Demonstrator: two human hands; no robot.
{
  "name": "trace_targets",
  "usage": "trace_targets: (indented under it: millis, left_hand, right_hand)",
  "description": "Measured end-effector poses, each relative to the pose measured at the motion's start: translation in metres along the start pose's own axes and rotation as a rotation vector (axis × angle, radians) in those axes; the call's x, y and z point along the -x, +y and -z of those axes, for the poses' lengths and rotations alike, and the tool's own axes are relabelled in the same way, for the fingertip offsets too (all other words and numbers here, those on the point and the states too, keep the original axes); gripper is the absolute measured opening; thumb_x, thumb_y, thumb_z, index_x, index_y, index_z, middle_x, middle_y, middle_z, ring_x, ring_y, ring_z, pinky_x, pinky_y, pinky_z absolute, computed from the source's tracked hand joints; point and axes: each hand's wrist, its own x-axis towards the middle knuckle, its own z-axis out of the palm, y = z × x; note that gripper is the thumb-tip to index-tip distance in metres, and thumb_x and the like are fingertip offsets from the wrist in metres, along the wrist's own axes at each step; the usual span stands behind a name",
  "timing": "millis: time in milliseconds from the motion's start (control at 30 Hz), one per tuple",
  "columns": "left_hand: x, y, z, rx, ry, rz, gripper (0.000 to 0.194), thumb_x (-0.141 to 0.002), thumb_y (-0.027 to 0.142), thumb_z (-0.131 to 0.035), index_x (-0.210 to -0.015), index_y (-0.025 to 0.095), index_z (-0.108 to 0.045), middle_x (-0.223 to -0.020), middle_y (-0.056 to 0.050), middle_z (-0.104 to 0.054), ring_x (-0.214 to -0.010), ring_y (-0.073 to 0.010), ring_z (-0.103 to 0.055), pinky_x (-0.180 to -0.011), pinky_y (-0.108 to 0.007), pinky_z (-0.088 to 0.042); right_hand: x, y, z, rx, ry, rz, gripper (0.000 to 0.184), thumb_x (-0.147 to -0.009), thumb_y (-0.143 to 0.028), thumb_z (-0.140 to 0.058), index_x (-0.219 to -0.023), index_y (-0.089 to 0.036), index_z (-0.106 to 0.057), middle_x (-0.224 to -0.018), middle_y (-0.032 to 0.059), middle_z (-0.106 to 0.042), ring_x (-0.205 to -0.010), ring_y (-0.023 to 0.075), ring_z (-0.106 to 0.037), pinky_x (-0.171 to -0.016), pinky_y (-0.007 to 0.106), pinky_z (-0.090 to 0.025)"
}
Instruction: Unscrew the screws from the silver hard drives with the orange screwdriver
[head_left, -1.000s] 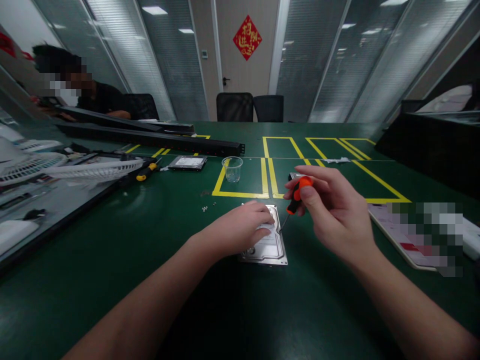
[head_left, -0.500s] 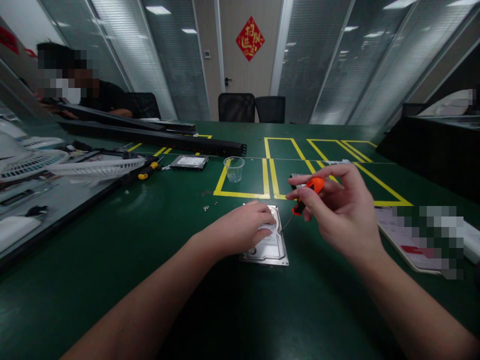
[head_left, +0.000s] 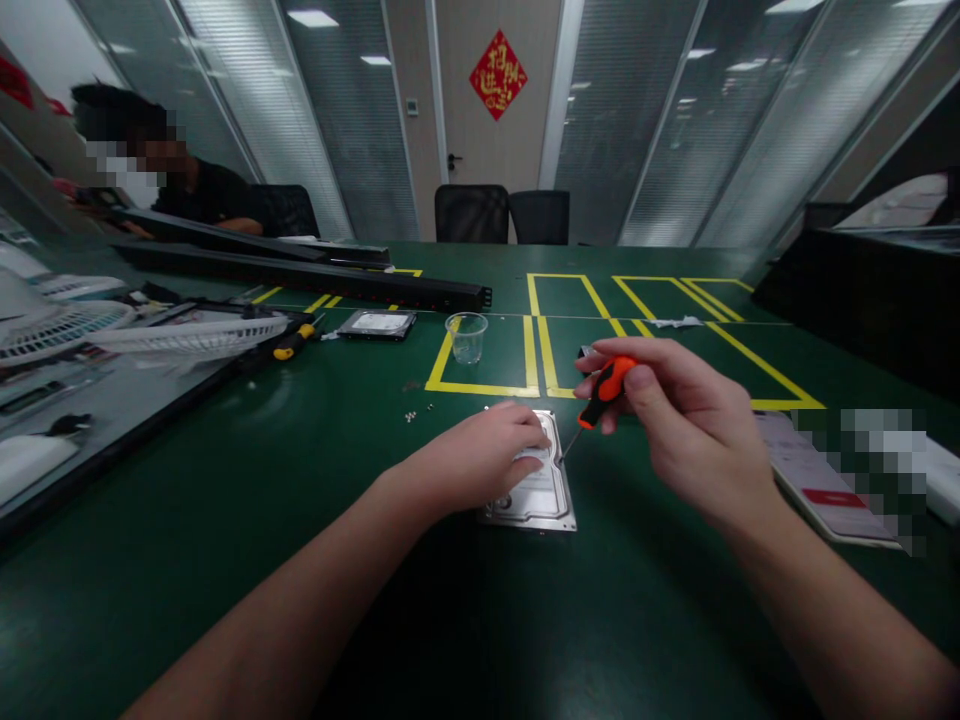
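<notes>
A silver hard drive [head_left: 536,505] lies flat on the green table, partly covered by my left hand [head_left: 499,450]. That hand rests across the drive with bent fingers and holds it down; its far-side grip is hidden. In my right hand [head_left: 675,410] is an orange and black screwdriver [head_left: 609,388], pinched by the handle between thumb and fingers. Its thin shaft slants down to the left, with the tip at the drive's right edge. Several tiny screws [head_left: 410,416] lie left of the drive. Beyond them stands a clear plastic cup [head_left: 466,340].
A second hard drive [head_left: 376,323] and a yellow and black screwdriver [head_left: 294,342] lie at the left. Long black rails [head_left: 315,278] cross the far left. White fan grilles [head_left: 187,335] sit on a panel. A phone [head_left: 817,480] lies right; a person [head_left: 202,195] sits far left.
My right hand has turned around the screwdriver handle, the thumb now sitting farther right and the handle more exposed. My left hand and the hard drive keep their place.
</notes>
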Motion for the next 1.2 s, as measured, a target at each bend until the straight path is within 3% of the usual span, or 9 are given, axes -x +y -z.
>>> trace_targets:
  millis: [667,1200]
  left_hand:
    - [0.0008,0.0005,0.0008,0.004,0.007,0.004,0.026,-0.105,0.027,-0.060,-0.126,0.019,-0.074,-0.136,-0.011,-0.068,-0.127,-0.0268,-0.062,-0.111,-0.043,-0.050]
    - [0.0005,-0.0006,0.0000,0.001,0.013,0.000,0.026,-0.105,0.025,-0.061,-0.127,0.019,-0.074,-0.136,-0.011,-0.068,-0.127,-0.0270,-0.062,-0.111,-0.043,-0.050]
  right_hand:
    - [0.0022,0.0018,-0.0027,0.015,0.017,0.021,0.025,-0.109,-0.032,-0.059,-0.130,-0.027,-0.072,-0.120,0.0081,-0.076,-0.094,0.0194,-0.073,-0.061,0.029,-0.060]
    - [0.0029,0.0008,-0.0027,0.045,0.019,0.023,0.026,-0.109,-0.035,-0.058,-0.129,-0.027,-0.072,-0.119,0.0082,-0.076,-0.087,0.0190,-0.073,-0.060,0.030,-0.060]
